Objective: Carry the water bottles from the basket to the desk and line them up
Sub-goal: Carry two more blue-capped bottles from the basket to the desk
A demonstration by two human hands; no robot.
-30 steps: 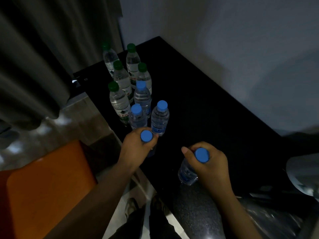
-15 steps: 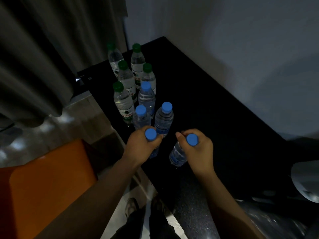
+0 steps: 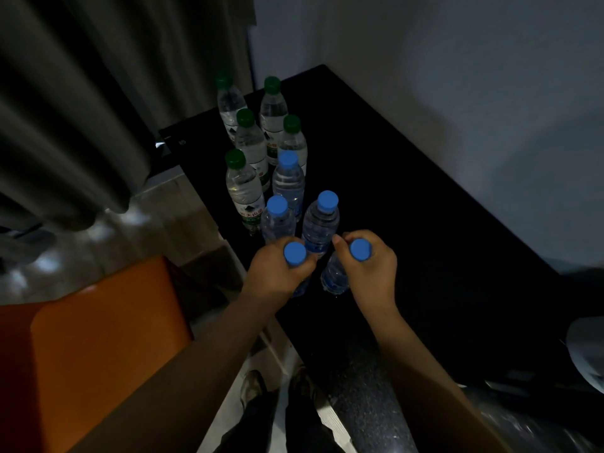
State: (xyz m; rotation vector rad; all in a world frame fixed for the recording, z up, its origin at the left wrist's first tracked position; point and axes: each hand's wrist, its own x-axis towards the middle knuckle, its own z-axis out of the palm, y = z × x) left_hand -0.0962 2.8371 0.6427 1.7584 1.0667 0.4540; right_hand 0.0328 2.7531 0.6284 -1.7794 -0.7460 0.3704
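Note:
On the black desk (image 3: pixel 425 223) stand several clear water bottles in two rows: green-capped ones (image 3: pixel 243 188) at the back, blue-capped ones (image 3: pixel 319 220) nearer me. My left hand (image 3: pixel 277 273) grips a blue-capped bottle (image 3: pixel 294 253) by its neck at the front of the left row. Beside it, my right hand (image 3: pixel 369 273) grips another blue-capped bottle (image 3: pixel 335 276) by the neck; that bottle leans slightly, its base at the desk surface beside the left one. The basket is out of view.
An orange chair (image 3: pixel 98 348) sits at the lower left beside the desk's left edge. Grey curtains (image 3: pixel 81 109) hang at the left, a white wall (image 3: pixel 457 76) runs behind the desk. A pale object (image 3: pixel 588 354) lies at the right edge.
My right hand has brought its bottle forward and left, from near the desk's front edge to right beside the bottle in my left hand. The left hand has hardly moved.

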